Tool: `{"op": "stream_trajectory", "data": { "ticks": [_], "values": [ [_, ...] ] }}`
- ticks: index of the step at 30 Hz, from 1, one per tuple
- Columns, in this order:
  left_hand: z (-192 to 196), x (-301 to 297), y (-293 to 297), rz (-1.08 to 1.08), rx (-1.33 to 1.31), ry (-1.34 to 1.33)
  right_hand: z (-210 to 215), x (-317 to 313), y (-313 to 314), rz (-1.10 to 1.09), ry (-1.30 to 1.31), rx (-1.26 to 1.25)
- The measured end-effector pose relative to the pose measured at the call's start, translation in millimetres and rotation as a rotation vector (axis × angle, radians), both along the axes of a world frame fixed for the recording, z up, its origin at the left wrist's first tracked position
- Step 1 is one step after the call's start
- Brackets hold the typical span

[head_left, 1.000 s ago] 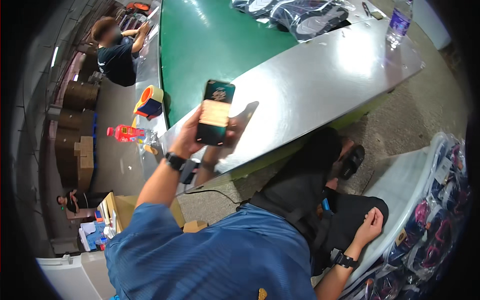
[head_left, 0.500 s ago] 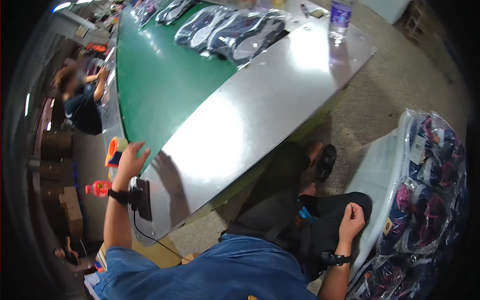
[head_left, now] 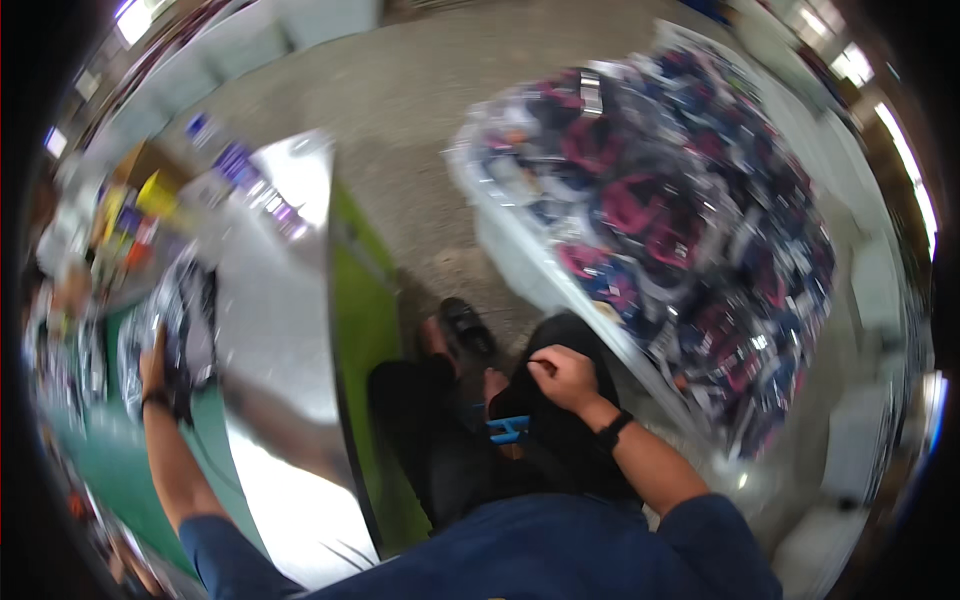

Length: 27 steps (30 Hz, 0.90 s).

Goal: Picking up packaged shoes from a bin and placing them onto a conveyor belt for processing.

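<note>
At the left, my left hand [head_left: 153, 368] reaches over the green work surface [head_left: 120, 450] and touches clear-bagged dark footwear [head_left: 190, 310]. One finger stretches along the plastic; motion blur and the bag hide whether the hand grips it. A dark band with a cord circles that wrist. My right hand [head_left: 565, 376] is closed, fingers curled, above my right knee, with nothing visible in it. A dark watch [head_left: 614, 430] is on that wrist. To its right stands a large pale bin [head_left: 520, 258] heaped with clear-bagged navy and pink shoes [head_left: 650, 215].
A shiny metal table edge [head_left: 275, 320] runs along my left, with a purple-labelled bottle [head_left: 245, 170] at its far end. Blurred yellow packages [head_left: 160, 195] lie beyond. Below are a black slipper [head_left: 467, 327] and a blue object [head_left: 508, 430]. More pale bins [head_left: 240, 40] line the back.
My view has swung right, bringing the bin into fuller view. My left hand has moved from beside the orange tape dispenser to the bagged footwear. My right hand stays closed near my knee.
</note>
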State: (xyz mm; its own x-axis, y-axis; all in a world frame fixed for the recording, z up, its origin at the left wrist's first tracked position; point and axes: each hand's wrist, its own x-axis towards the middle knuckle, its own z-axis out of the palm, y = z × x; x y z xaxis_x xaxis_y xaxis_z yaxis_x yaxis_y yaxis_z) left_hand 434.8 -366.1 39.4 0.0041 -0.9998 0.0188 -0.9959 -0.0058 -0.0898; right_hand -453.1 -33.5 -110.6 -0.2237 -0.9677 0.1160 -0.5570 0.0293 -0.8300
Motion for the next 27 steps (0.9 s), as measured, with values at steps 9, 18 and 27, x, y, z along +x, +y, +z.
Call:
{"op": "stream_trajectory", "data": {
  "ticks": [9, 18, 27],
  "values": [
    [-87.1, -123.6, -20.2, -0.087, 0.004, 0.044, 10.2, -16.5, 33.8, -0.136, 0.068, 0.099],
    [-76.0, -279.9, 191.2, 0.040, -0.660, 0.795, 7.1, -18.7, 41.9, -0.059, 0.104, -0.012],
    [-14.8, -322.4, 297.2, 0.464, -0.236, 1.653, -16.7, -14.4, 40.1, 0.000, -0.118, 0.037]
  ]
}}
